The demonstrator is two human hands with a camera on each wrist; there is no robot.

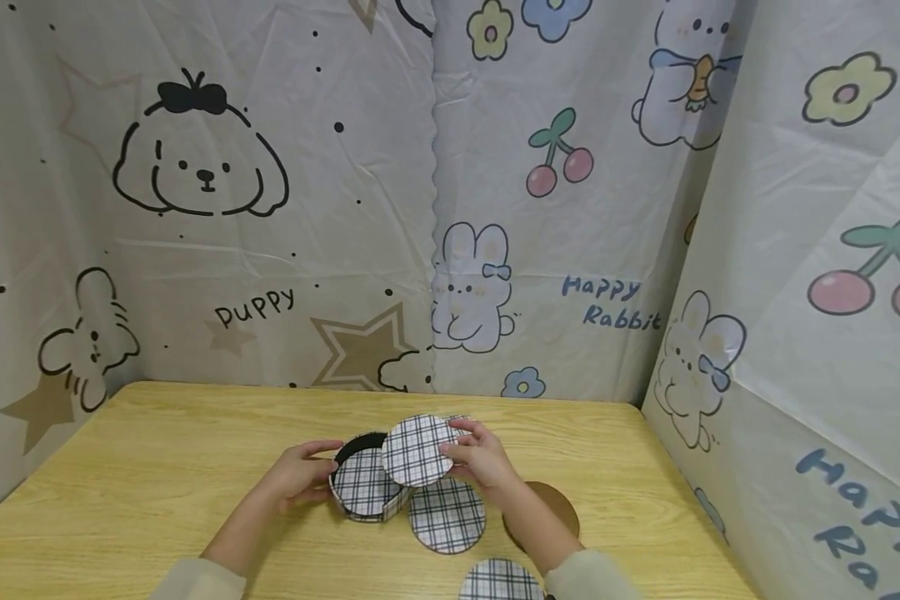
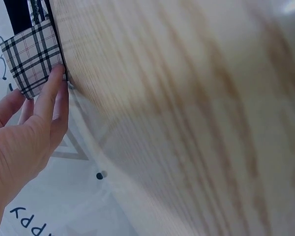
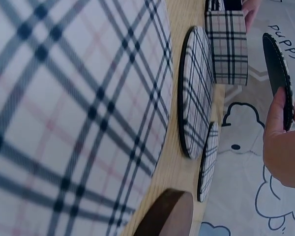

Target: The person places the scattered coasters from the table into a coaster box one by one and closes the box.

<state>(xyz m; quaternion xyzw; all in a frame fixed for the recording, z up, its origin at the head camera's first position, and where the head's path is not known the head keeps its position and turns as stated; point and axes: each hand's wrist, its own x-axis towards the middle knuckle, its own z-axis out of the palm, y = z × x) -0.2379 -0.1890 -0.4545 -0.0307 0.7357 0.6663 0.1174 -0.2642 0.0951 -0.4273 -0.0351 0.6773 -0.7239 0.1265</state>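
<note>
My left hand (image 1: 305, 475) grips the left side of a round plaid coaster holder (image 1: 396, 505), its thumb and fingers on the wall in the left wrist view. A plaid coaster (image 1: 362, 483) lies inside, below the dark inner wall. My right hand (image 1: 483, 457) pinches another plaid coaster (image 1: 418, 450) by its right edge. That coaster is raised and tilted, overlapping the holder's right rim in the head view; its dark underside (image 3: 275, 69) shows in the right wrist view. Just below it, a plaid coaster (image 1: 447, 521) lies on the table beside the holder.
A plaid coaster (image 1: 501, 581) lies near the front of the wooden table (image 1: 157, 492). One more coaster (image 3: 209, 162) lies farther back, mostly hidden by my right hand in the head view. A brown disc (image 1: 561, 507) sits under my right forearm. Printed cloth (image 1: 360, 250) hangs around the table.
</note>
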